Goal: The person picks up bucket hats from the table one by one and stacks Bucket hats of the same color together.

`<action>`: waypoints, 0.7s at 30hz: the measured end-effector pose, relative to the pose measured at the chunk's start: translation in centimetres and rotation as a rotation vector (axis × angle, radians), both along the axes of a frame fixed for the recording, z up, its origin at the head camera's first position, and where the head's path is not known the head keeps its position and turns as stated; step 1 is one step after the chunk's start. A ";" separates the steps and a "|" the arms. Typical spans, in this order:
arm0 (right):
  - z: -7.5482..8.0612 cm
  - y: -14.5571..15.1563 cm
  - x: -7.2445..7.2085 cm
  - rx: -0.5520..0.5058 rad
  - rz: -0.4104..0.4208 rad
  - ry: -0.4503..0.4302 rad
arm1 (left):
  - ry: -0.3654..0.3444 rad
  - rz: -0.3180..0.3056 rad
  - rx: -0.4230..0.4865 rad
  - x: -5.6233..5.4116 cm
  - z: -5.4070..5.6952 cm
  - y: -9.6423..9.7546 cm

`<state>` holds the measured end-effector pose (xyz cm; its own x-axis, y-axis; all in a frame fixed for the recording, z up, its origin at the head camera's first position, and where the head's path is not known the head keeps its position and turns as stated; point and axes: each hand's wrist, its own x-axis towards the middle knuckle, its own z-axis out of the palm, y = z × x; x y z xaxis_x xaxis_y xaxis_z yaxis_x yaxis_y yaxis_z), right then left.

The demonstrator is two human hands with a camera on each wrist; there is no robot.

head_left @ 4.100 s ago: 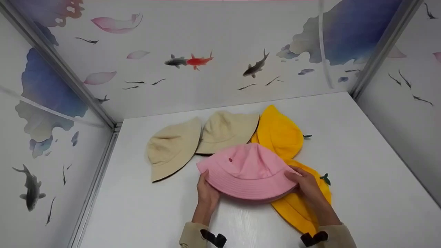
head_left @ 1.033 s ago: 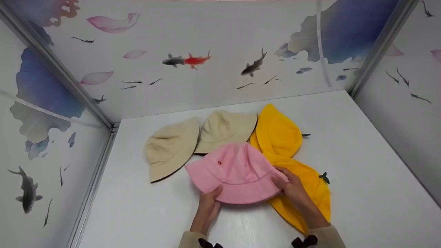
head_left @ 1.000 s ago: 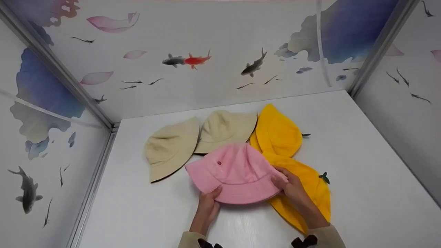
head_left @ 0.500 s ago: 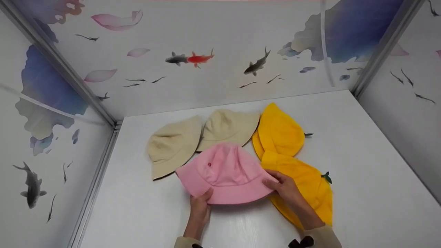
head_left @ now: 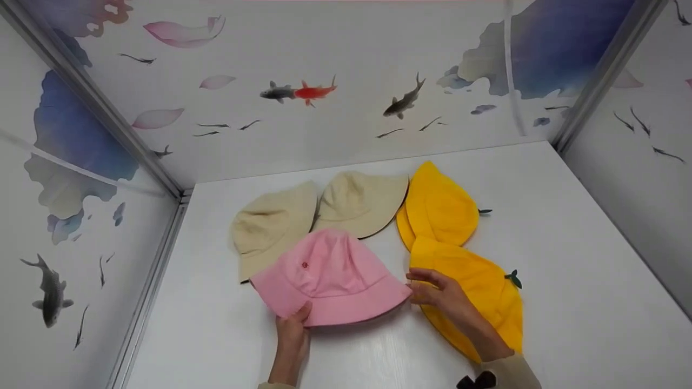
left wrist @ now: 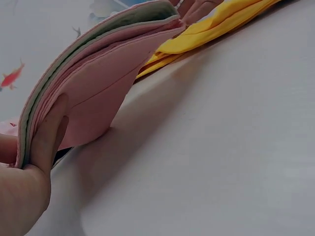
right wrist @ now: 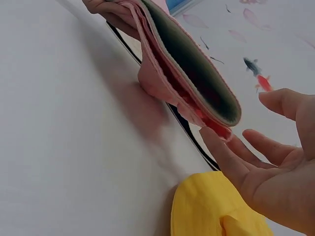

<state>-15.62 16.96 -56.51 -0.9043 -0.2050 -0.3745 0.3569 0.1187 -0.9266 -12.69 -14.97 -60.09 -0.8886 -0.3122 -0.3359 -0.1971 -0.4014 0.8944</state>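
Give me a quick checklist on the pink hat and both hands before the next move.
1. Left hand gripping the pink hat: ok, thumb and fingers pinch the brim.
2. Right hand gripping too: not ok, its fingers are spread beside the brim's other end; light contact is possible.
3. Brim lifted off the table: ok, both wrist views show it raised above its shadow.
4. Leftmost beige hat fully visible from the head view: not ok, the pink hat covers part of its brim.
5. Just one pink hat in hand: cannot tell, several layers show at the edge.
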 end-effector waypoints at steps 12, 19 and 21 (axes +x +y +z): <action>1.7 2.1 0.7 0.080 0.006 0.056 | -0.043 0.029 -0.042 0.2 -0.3 -1.2; 2.6 3.6 1.1 0.157 0.020 0.165 | -0.087 0.024 -0.051 0.4 -0.2 -2.0; 2.6 4.0 1.2 0.178 0.023 0.183 | -0.095 0.008 -0.076 0.4 0.0 -2.1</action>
<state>-14.44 20.97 -53.89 -0.9562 -0.1718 -0.2369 0.1801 0.2923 -0.9392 -12.26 -17.06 -60.12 -0.8511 -0.3474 -0.3936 -0.2795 -0.3348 0.8999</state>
